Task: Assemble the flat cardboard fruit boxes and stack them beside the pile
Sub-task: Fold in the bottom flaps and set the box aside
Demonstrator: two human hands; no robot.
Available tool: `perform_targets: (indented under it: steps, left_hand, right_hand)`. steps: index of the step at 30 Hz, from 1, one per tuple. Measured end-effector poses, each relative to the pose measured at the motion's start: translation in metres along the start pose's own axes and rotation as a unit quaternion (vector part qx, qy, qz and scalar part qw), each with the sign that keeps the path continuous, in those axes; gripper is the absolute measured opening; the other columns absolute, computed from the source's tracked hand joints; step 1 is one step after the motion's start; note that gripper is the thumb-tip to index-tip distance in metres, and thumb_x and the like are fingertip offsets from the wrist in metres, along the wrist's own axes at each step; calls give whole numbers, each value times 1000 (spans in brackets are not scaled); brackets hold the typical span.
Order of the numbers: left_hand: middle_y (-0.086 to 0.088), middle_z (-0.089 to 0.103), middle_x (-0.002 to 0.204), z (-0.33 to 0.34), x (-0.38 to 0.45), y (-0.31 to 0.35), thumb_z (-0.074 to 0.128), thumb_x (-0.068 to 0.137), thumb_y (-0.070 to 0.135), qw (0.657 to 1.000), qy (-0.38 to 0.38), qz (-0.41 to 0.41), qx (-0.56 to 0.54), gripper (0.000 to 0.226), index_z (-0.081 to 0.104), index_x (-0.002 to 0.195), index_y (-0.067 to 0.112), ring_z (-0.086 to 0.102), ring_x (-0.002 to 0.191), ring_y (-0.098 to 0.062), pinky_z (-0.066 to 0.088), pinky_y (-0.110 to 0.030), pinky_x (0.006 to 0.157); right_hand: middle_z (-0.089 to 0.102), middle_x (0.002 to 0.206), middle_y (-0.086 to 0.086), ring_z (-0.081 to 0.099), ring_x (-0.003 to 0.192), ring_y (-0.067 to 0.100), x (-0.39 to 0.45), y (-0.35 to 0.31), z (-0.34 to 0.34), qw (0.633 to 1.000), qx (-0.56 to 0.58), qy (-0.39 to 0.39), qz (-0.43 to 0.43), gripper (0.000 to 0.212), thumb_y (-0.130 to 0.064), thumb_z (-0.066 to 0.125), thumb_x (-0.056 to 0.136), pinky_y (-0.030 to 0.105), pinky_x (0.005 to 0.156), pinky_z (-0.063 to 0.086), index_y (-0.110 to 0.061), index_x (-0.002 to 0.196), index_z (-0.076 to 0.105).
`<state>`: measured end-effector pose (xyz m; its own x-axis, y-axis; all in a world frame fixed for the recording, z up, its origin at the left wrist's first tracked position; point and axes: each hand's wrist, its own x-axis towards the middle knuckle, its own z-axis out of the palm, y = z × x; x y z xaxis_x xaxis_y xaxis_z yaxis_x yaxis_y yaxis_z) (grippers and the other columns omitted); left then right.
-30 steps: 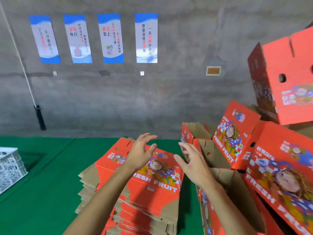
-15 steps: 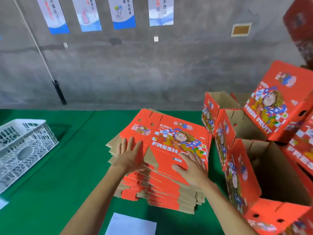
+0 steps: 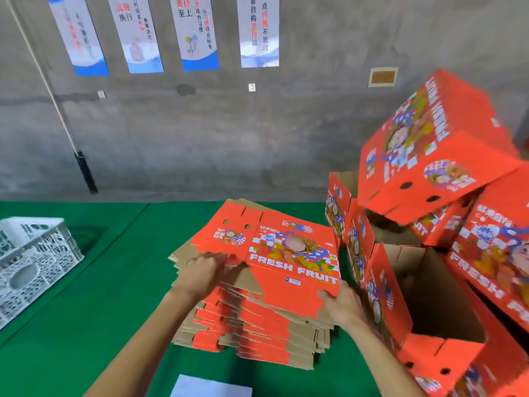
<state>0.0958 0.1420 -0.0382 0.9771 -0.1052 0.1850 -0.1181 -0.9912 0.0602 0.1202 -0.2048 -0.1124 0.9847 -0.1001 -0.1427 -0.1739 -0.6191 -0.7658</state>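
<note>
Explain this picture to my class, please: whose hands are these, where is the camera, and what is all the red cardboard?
There is no machine here. A person wears a camera on the head, looking down at their own bare hands. On the green surface lies a pile of flat boxes. The left hand and the right hand both grip the top flat box, printed FRESH FRUIT. To the right sit assembled boxes, some open-topped. A white crate stands at the left, posters hang on the wall.
</note>
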Motion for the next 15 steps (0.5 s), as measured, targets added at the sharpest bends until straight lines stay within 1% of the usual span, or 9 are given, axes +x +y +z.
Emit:
perform_targets:
  steps: [1, 3, 5, 6, 8, 10, 12, 13, 15]
  left_hand:
    - [-2, 72, 124, -7, 0, 4, 46, 107, 46, 1000, 14, -22, -10, 31, 62, 129, 32, 65, 119, -31, 52, -41, 91]
    - [-12, 75, 112, -21, 3, 9, 47, 107, 46, 996, 59, -55, -42, 32, 66, 127, 30, 69, 108, -38, 54, -43, 84]
    - [-19, 75, 110, -38, 7, 12, 49, 107, 41, 982, 127, -95, -99, 33, 68, 130, 26, 68, 105, -44, 54, -46, 84]
    - [-20, 74, 111, -47, 10, 13, 49, 108, 41, 966, 169, -124, -149, 35, 69, 128, 22, 67, 105, -46, 53, -47, 85]
    - [-25, 73, 107, -65, 14, 12, 47, 108, 45, 915, 231, -176, -279, 43, 71, 113, 10, 68, 101, -48, 55, -48, 86]
    - [-30, 71, 96, -85, 17, 8, 47, 107, 48, 858, 254, -210, -395, 52, 66, 96, 1, 71, 89, -48, 58, -56, 84]
    - [-28, 71, 95, -102, 18, 2, 49, 105, 45, 814, 264, -217, -470, 50, 66, 95, -1, 73, 86, -45, 59, -61, 81]
    - [-27, 72, 97, -110, 17, 0, 51, 105, 41, 793, 271, -216, -502, 44, 66, 98, 0, 74, 86, -44, 61, -61, 79]
    - [-21, 73, 97, -126, 12, -2, 54, 107, 26, 754, 289, -204, -553, 25, 65, 101, 5, 76, 82, -40, 64, -54, 66]
  right_hand:
    - [70, 116, 6, 68, 105, 25, -1, -2, -5, 1000, 12, 21, -6, 32, -31, 71, 95, 35, 91, 54, -16, 123, 62]
    - [73, 114, 2, 68, 107, 23, -2, -11, -19, 996, 67, 53, -33, 35, -19, 70, 95, 31, 91, 51, -14, 129, 64]
    - [70, 125, 4, 65, 119, 22, -1, -24, -36, 983, 155, 68, -70, 45, -4, 69, 94, 35, 105, 48, -9, 138, 60]
    - [67, 132, 8, 61, 124, 21, -1, -33, -45, 975, 187, 78, -88, 51, 3, 67, 93, 40, 112, 44, -5, 142, 56]
    - [68, 132, 11, 62, 124, 21, -2, -55, -62, 958, 239, 87, -132, 52, 10, 66, 92, 43, 115, 43, -2, 141, 56]
    - [74, 122, 3, 67, 118, 13, -8, -79, -73, 934, 299, 76, -179, 41, 9, 63, 95, 34, 108, 49, -7, 132, 65]
    - [74, 114, -13, 66, 109, -6, -14, -100, -84, 915, 329, 89, -216, 29, -1, 63, 100, 13, 96, 49, -10, 126, 70]
    - [75, 107, -14, 65, 104, -9, -15, -107, -90, 905, 343, 102, -229, 22, -7, 63, 102, 10, 89, 48, -10, 121, 72]
    - [77, 93, -1, 65, 92, 1, -13, -118, -104, 888, 364, 118, -256, 16, -19, 62, 104, 18, 80, 49, -10, 104, 75]
